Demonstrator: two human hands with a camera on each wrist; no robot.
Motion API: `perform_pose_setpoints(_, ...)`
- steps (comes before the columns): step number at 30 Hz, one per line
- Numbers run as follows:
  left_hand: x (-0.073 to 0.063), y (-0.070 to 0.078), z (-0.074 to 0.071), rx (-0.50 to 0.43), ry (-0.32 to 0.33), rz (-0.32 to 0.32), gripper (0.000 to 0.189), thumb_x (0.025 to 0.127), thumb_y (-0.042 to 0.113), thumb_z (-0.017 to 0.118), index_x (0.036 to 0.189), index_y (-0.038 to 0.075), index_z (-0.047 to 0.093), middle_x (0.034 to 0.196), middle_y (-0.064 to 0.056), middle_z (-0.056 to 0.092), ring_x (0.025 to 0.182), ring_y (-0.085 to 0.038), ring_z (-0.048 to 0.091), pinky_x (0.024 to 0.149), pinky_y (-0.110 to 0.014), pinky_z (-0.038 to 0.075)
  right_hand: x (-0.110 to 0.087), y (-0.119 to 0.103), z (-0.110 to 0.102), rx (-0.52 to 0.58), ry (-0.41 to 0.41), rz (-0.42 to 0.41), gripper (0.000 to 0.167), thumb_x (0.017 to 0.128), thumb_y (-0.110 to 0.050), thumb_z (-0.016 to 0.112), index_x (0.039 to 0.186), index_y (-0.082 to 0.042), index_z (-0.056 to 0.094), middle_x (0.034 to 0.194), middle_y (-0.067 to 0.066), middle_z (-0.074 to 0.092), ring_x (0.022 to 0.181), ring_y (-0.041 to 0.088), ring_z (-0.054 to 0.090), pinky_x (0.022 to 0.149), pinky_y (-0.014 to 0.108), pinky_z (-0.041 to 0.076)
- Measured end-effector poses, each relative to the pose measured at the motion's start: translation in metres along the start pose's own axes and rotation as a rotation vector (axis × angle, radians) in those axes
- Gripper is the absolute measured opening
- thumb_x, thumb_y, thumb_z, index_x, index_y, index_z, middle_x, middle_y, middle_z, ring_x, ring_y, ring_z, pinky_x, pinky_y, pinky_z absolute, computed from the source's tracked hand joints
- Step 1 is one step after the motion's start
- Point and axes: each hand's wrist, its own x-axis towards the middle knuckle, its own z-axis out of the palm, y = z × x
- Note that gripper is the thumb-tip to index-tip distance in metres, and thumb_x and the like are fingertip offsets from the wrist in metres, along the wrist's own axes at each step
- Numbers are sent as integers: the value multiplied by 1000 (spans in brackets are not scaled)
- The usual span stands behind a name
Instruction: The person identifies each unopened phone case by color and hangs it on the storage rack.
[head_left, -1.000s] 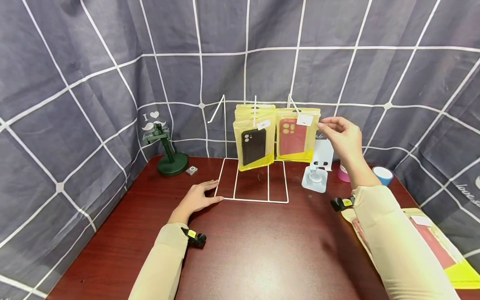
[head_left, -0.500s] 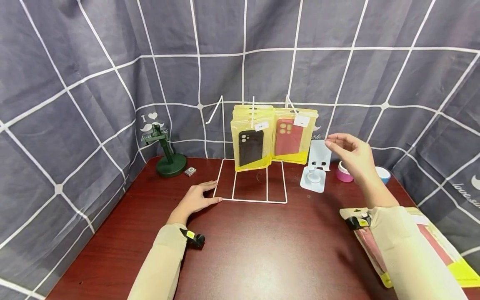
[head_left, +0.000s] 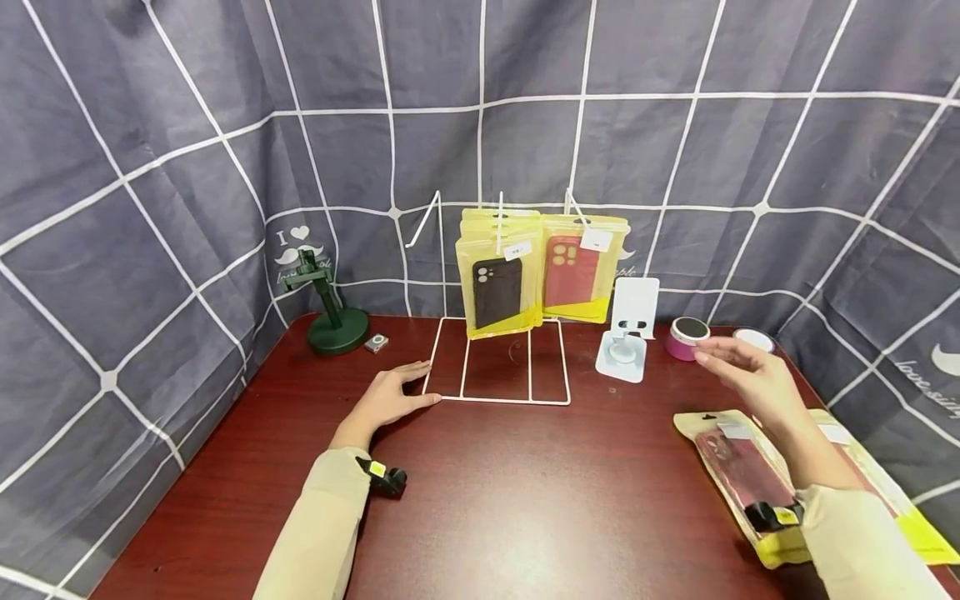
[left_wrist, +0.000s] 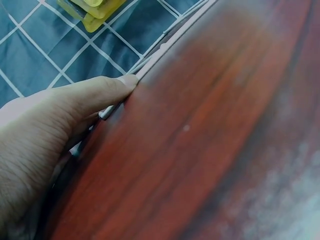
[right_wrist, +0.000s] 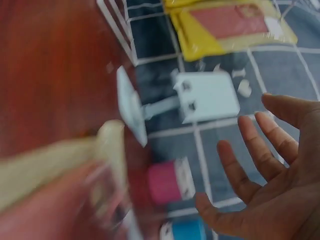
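Pulled back rightward and nearer, the right hand (head_left: 752, 385), empty and relaxed, leaves the red phone-case packet (head_left: 581, 273) hanging unheld from the right hook (head_left: 577, 208) of the wire rack (head_left: 504, 402), whose near left corner the left hand (head_left: 383, 402), fingers outstretched, touches.

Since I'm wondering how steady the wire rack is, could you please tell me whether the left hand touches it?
Touching. The left wrist view shows the left hand with its thumb tip on the white wire rack, no gap between.
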Motion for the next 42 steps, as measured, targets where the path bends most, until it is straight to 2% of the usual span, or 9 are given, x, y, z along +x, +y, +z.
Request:
perform_pose_setpoints(8, -2, -2, 2, -4, 2, -12, 79, 84, 66, 70, 145, 18, 57, 150, -4, 51, 141, -26, 44, 112, -51, 37, -40, 43, -25, -35, -108, 13, 39, 102, -19, 62, 134, 4, 58, 115, -14, 71, 106, -5, 62, 84, 10, 47)
perform_pose_setpoints(13, -2, 0, 2, -14, 0, -38, 79, 83, 67, 70, 146, 20, 56, 151, -2, 49, 142, -24, 42, 113, -50, 36, -56, 62, -23, 185, -150, 34, 36, 101, -8, 60, 132, 10, 54, 115, -4, 72, 101, 5, 65, 84, 14, 50)
perform_pose_setpoints(15, -3, 0, 2, -19, 7, -43, 79, 83, 66, 71, 146, 20, 56, 151, -2, 50, 142, -24, 42, 113, -50, 36, -58, 65, -17, 209, -149, 47, 39, 100, -8, 63, 132, 10, 54, 116, 2, 71, 99, 6, 65, 83, 15, 52)
perform_pose_setpoints(20, -2, 1, 1, -50, 26, -34, 76, 83, 61, 74, 145, 19, 58, 150, -3, 51, 141, -26, 44, 112, -51, 37, -60, 62, -2, -117, -114, -15, 45, 95, -20, 72, 133, 1, 59, 120, 10, 69, 101, 1, 63, 83, 9, 48)
perform_pose_setpoints(23, -2, 2, 1, -47, 21, -25, 77, 84, 61, 73, 145, 18, 57, 150, -4, 51, 141, -26, 44, 112, -51, 37, -62, 60, 4, -355, -91, -74, 50, 90, -29, 78, 130, -4, 62, 120, 15, 67, 105, 13, 62, 83, 4, 39)
perform_pose_setpoints(26, -2, 2, 1, -42, 11, -29, 78, 83, 63, 73, 145, 19, 57, 150, -3, 51, 141, -25, 43, 112, -50, 38, -63, 56, 7, -493, -93, -98, 60, 87, -34, 81, 131, -1, 59, 121, 20, 64, 107, 30, 59, 82, 12, 41)
perform_pose_setpoints(30, -1, 2, 1, -54, -2, -48, 78, 83, 64, 73, 146, 20, 56, 151, -2, 50, 142, -24, 42, 113, -50, 36, -62, 56, 9, -525, -118, -30, 73, 86, -39, 81, 134, 9, 52, 121, 27, 61, 104, 40, 60, 79, 26, 48)
perform_pose_setpoints(35, -1, 2, 1, -51, -15, -67, 78, 83, 64, 73, 146, 22, 56, 152, 0, 49, 143, -23, 41, 114, -49, 35, -61, 58, 8, -610, -148, 111, 74, 84, -51, 78, 122, 9, 59, 98, 16, 66, 85, 29, 60, 71, 37, 47)
perform_pose_setpoints(42, -2, 2, 1, -47, -11, -74, 78, 82, 66, 72, 146, 23, 56, 152, 1, 49, 143, -23, 41, 114, -49, 35, -63, 51, 7, -587, -187, 183, 59, 88, -49, 74, 110, 5, 64, 83, 5, 63, 74, 21, 53, 65, 34, 41)
